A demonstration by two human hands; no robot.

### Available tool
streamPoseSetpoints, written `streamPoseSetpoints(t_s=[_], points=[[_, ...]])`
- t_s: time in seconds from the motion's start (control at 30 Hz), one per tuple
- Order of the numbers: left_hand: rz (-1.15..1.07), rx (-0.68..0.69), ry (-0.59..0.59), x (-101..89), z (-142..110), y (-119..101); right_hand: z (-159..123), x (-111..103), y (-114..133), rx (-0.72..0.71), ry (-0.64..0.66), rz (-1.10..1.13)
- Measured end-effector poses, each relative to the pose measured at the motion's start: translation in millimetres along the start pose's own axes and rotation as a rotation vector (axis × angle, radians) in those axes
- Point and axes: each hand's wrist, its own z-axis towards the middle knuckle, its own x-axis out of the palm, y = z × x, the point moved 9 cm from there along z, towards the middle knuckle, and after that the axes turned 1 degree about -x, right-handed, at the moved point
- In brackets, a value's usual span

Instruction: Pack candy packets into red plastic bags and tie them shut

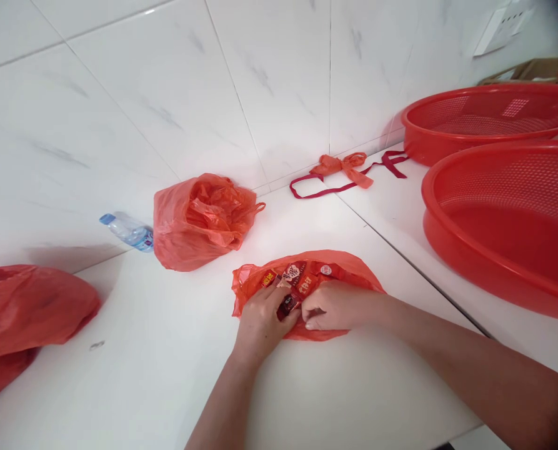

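A red plastic bag [363, 265] lies spread on the white table, with several small red and dark packets [309, 281] on it. My left hand [264, 317] is over the bag's left part, its thumb and fingers closed around a small dark-red packet [288, 304]. Close beside it, my right hand [330, 305] has its fingers curled down against the bag and packets. What the right fingertips hold, if anything, is hidden.
Behind stand a bunched red bag [175, 225] and a plastic bottle [131, 234], tilted against the wall. Another red bag [30, 306] sits at left. Two red mesh baskets [447, 234] are at right. A dark-red strap [302, 195] and knotted plastic [339, 165] lie along the wall.
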Motion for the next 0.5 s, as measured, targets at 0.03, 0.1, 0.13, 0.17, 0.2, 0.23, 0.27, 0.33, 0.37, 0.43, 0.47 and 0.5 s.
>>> streamPoseSetpoints(t_s=[0.03,0.1,0.13,0.17,0.2,0.23,0.27,0.33,0.37,0.43,0.47,0.5], points=[[0.0,-0.002,-0.004,-0.8,0.1,0.3,0.1,0.2,-0.9,0.014,0.001,-0.007],[-0.006,-0.006,0.0,-1.4,0.1,1.0,0.6,-0.9,-1.0,0.03,-0.012,-0.023],[-0.011,-0.006,0.008,-1.1,0.1,0.9,1.0,-3.5,0.1,0.028,-0.039,-0.038],[-0.017,-0.002,0.019,-0.6,0.0,0.2,1.4,-7.6,1.6,0.02,-0.082,-0.061],[-0.025,0.008,0.03,0.0,-0.1,-1.3,1.4,-13.2,3.7,0.006,-0.143,-0.091],[-0.033,0.021,0.04,0.6,-0.2,-3.3,1.0,-19.8,5.8,-0.01,-0.214,-0.123],[-0.041,0.034,0.048,1.0,-0.3,-5.5,0.0,-26.2,7.4,-0.023,-0.283,-0.152],[-0.049,0.052,0.061,1.9,-0.5,-9.0,-2.1,-36.2,7.0,-0.025,-0.387,-0.182],[-0.049,0.051,0.066,2.5,-0.6,-9.6,-2.9,-39.5,5.6,-0.02,-0.42,-0.179],[-0.043,0.039,0.075,3.6,-1.1,-8.7,-3.4,-42.8,2.1,-0.005,-0.446,-0.169],[-0.041,0.03,0.077,3.9,-1.4,-7.3,-3.2,-43.0,1.2,-0.006,-0.444,-0.168],[-0.038,0.017,0.078,4.2,-1.7,-5.2,-2.7,-42.5,1.0,-0.011,-0.437,-0.17]])
